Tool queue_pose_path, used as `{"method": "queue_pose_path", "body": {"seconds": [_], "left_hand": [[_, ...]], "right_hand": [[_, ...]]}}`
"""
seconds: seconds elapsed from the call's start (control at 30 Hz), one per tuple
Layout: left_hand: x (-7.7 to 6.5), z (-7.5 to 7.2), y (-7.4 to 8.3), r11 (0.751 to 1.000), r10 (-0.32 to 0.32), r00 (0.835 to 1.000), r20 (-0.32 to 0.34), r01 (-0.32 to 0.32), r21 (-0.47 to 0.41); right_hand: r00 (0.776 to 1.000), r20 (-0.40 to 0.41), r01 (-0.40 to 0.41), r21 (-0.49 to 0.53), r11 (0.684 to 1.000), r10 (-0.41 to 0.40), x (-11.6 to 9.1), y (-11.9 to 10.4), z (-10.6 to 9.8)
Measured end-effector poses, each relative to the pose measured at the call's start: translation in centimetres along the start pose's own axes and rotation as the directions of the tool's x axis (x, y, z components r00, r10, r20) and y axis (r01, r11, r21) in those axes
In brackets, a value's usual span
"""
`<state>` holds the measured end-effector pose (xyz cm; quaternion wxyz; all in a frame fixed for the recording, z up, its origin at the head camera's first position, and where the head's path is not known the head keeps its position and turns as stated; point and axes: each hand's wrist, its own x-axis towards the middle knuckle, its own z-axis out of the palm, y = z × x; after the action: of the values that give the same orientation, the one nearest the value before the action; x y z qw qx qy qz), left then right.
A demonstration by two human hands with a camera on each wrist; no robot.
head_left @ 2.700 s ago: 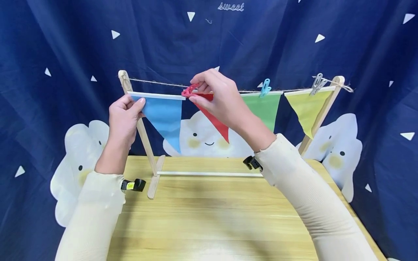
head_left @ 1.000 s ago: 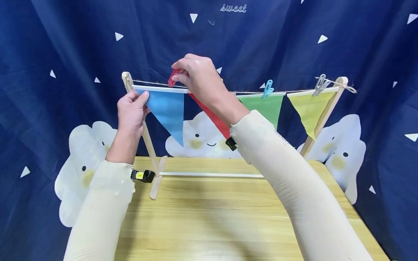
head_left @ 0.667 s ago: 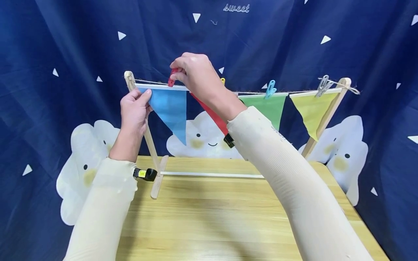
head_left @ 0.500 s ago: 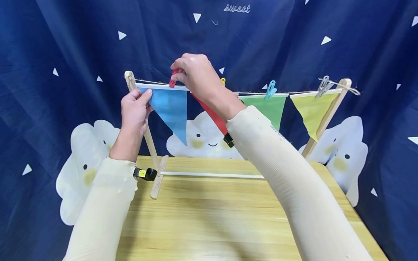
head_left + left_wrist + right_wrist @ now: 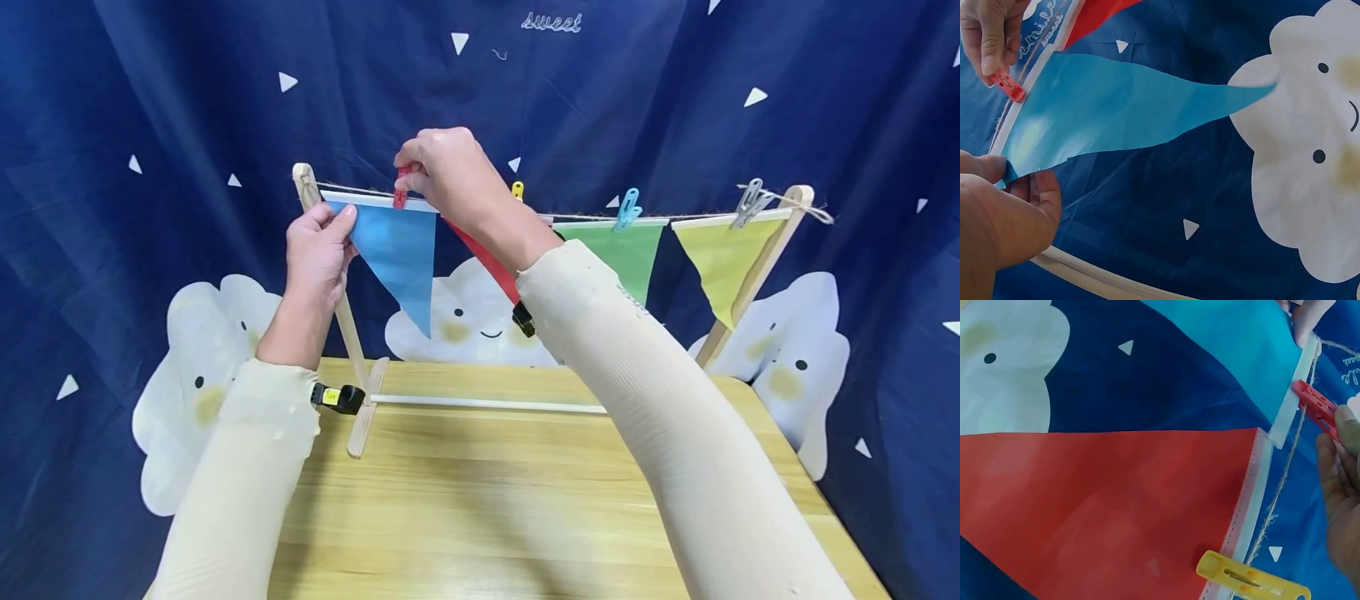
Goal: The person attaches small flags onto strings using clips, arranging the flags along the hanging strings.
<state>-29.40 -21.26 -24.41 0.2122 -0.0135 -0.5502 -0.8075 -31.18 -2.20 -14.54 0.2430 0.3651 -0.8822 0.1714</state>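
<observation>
My left hand [image 5: 318, 254] pinches the left top corner of a blue pennant [image 5: 401, 258] between thumb and fingers, holding its white top band close along the twine [image 5: 1284, 472]. With thumb and fingertips, my right hand [image 5: 457, 175] pinches the handle end of a red clothespin [image 5: 401, 192]. In the right wrist view the tip of the red clothespin [image 5: 1315, 405] sits over the white band and twine, towards the middle of the pennant's top edge. A red pennant [image 5: 1116, 506] hangs just to the right under a yellow clothespin [image 5: 1254, 579], partly hidden by my right forearm in the head view.
A green pennant [image 5: 615, 254] and a yellow pennant [image 5: 723, 267] hang farther right, under a light blue clothespin [image 5: 628, 208] and a grey one. Wooden posts [image 5: 348, 333] joined by a white rod [image 5: 487, 403] stand on the wooden table [image 5: 450, 500], before a dark blue curtain.
The right hand has moved up and left, taking the red clothespin from the pennant's right end onto its top band. The left hand has raised the blue pennant up to the twine.
</observation>
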Motion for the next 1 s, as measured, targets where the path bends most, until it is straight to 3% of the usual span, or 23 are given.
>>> {"method": "queue_pose_path", "body": {"seconds": [0.7,1.0], "left_hand": [[0.13,-0.10,0.04,0.999,-0.018,1.000,0.004,0.019,-0.032],[0.08,-0.21,0.03,0.999,-0.033,0.999,0.006,0.033,-0.018]], "right_hand": [[0.995,0.095,-0.018,0.008,1.000,0.017,0.53,-0.43,0.27],[0.981,0.180,-0.074,-0.021,0.997,0.077,0.90,-0.64,0.41]]}}
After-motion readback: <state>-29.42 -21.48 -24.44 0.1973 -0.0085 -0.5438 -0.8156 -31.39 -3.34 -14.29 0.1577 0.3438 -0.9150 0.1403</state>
